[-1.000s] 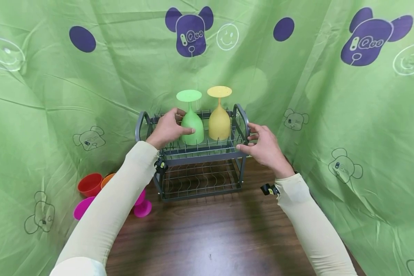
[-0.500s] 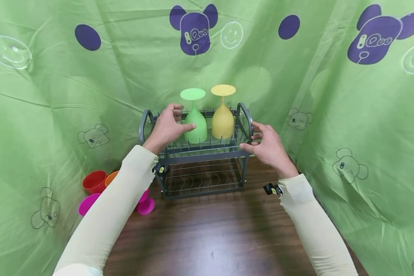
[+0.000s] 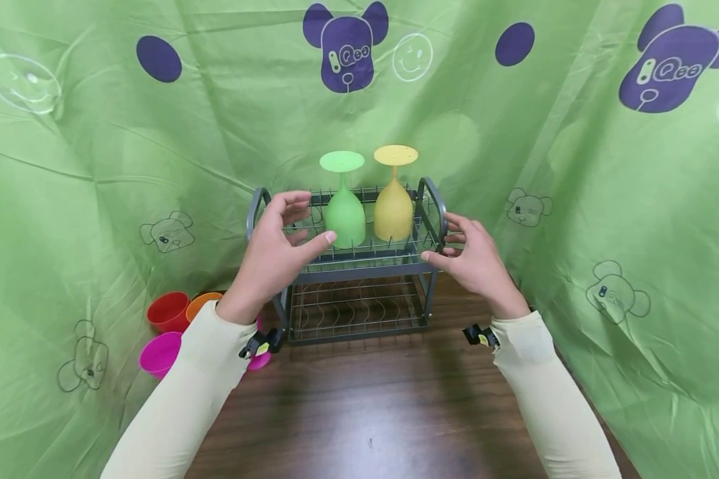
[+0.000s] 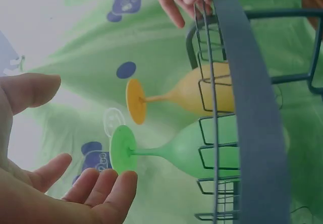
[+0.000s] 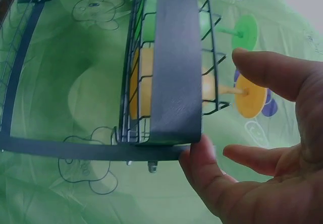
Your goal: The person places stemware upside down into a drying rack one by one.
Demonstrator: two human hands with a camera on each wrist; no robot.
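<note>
Head: the green goblet stands upturned on the rack, seemingly placed; next we likely fetch the red cup. Left wrist: our left grip is spread, empty. Right wrist: our right grip, spread, touches the rack.

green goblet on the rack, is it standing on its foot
No, the green goblet is upside down, its foot on top.

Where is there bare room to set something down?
The wood-grain surface is bare before the dish rack, between both sleeves; the rack's lower tier also looks free. Crowded: the upper tier with green goblet and yellow goblet, and beside the left sleeve, where cups cluster.
</note>
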